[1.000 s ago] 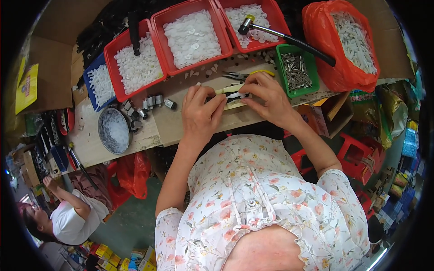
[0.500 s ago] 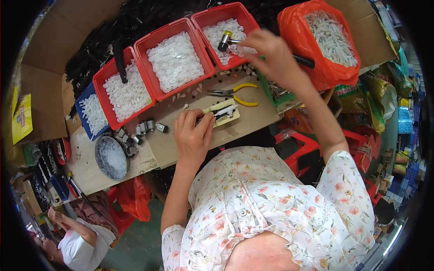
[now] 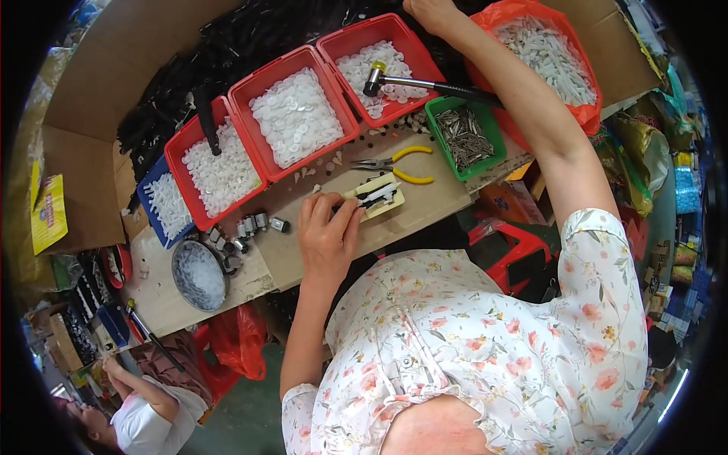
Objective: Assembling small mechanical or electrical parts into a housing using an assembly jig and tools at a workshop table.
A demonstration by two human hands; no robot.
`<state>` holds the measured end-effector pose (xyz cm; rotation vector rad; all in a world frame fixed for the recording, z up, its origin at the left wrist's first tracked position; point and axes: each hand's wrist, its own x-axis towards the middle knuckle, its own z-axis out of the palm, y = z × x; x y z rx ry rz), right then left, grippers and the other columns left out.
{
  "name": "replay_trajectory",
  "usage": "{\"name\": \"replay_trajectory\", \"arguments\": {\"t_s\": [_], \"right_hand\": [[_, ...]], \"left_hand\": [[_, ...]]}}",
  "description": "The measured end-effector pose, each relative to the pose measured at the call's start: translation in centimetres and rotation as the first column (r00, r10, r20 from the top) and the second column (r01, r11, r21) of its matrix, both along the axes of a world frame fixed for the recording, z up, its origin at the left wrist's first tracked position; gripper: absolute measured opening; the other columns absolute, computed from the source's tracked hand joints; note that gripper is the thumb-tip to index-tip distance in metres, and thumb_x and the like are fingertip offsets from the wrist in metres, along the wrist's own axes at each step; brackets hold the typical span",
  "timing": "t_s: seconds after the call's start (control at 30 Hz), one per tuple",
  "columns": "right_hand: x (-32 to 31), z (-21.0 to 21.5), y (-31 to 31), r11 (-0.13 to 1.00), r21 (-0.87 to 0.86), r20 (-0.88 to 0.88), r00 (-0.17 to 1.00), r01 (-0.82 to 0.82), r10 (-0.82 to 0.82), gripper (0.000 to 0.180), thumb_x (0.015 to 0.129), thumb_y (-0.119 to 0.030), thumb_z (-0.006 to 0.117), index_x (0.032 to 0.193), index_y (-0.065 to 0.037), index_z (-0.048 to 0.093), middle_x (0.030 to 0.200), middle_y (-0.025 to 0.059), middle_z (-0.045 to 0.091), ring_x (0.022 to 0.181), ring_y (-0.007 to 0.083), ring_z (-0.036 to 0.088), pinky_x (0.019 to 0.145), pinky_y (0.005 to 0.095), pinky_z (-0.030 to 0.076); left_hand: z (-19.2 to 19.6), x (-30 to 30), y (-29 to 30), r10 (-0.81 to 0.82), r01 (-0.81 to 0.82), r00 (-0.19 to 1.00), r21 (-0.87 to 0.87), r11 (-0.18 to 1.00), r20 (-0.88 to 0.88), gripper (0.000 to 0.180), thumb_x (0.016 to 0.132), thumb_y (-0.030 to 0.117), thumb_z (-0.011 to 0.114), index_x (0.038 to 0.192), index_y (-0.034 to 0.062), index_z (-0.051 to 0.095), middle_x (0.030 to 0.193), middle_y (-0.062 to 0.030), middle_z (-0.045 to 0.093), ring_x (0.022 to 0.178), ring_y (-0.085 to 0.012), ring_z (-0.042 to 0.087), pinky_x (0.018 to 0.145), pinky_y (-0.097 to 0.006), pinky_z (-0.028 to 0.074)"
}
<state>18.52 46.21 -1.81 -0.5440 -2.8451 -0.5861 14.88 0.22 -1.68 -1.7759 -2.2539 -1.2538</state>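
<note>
Our left hand (image 3: 327,236) is gripping the near-left end of a cream, oblong plastic block (image 3: 388,208), the fingers bending closely round it. The block is resting on the pale brown bench (image 3: 428,203), near its front edge, with its long axis slanting roughly along that edge and its free end pointing right and away from us. In its hollow a smooth, slender white plastic piece (image 3: 381,194) is lying lengthwise beside black parts, pointing the same way. Our right hand (image 3: 434,15) is hovering by a heap of matt black pieces (image 3: 262,30) beyond the bench's far edge; the frame is cutting off its fingers, so we cannot tell its grip.

Just beyond the block, yellow-handled steel pliers (image 3: 388,163) are lying spread, nose pointing left. Toward the far edge, glossy red plastic trays (image 3: 317,157) are holding white pieces, flat round discs in the middle one. A black-handled hammer (image 3: 413,81) is spanning the right-hand tray, its head pointing left. Beside it, a green plastic tray (image 3: 476,170) is holding thin silvery metal pins (image 3: 464,136).
</note>
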Motion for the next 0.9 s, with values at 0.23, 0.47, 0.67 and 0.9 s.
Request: {"name": "replay_trajectory", "arguments": {"t_s": [0.23,0.47,0.67,0.9], "right_hand": [[4.1,11.1,-8.8,0.996,-0.063,-0.208,0.977,-0.069,0.054,0.013,0.079,-0.013,0.065,0.078,0.000,0.066,0.081,0.0211,0.065,0.080,0.0397,0.065,0.071,0.0453,0.054],[9.0,13.3,-20.4,0.597,-0.732,-0.593,0.738,-0.329,-0.321,0.012,0.090,-0.010,0.066,0.095,0.001,0.068,0.081,0.0069,0.068,0.070,0.0151,0.064,0.067,0.0286,0.052],[9.2,5.9,-27.3,-0.107,-0.793,-0.473,0.718,-0.599,-0.510,0.014,0.091,-0.009,0.066,0.098,0.003,0.068,0.077,0.0025,0.066,0.067,0.0080,0.062,0.063,0.0222,0.049],[9.0,5.8,-29.3,0.654,-0.574,-0.558,0.820,-0.493,0.129,0.043,0.075,-0.015,0.078,0.115,-0.005,0.066,0.103,0.0067,0.063,0.100,0.0238,0.060,0.086,0.0353,0.047]], "left_hand": [[0.8,-1.1,-0.5,0.046,-0.048,0.998,0.052,0.997,0.030,0.018,0.075,0.004,0.075,0.092,0.0016,0.069,0.092,-0.0095,0.062,0.095,-0.0306,0.057,0.081,-0.040,0.047],[2.6,-1.9,-0.3,0.112,-0.181,0.897,0.122,0.976,0.428,0.032,0.083,0.003,0.072,0.114,0.0018,0.069,0.108,-0.0126,0.067,0.096,-0.0226,0.062,0.081,-0.031,0.050],[2.9,-1.3,0.5,-0.105,-0.157,0.434,0.189,0.969,0.895,0.024,0.091,0.009,0.068,0.114,-0.0002,0.069,0.100,-0.0046,0.068,0.085,-0.0092,0.064,0.070,-0.022,0.048],[2.3,-1.9,-1.2,0.056,-0.141,0.431,0.005,0.990,0.901,0.019,0.092,0.015,0.069,0.104,0.0003,0.072,0.082,-0.0007,0.067,0.068,-0.0046,0.059,0.055,-0.018,0.041]]}}
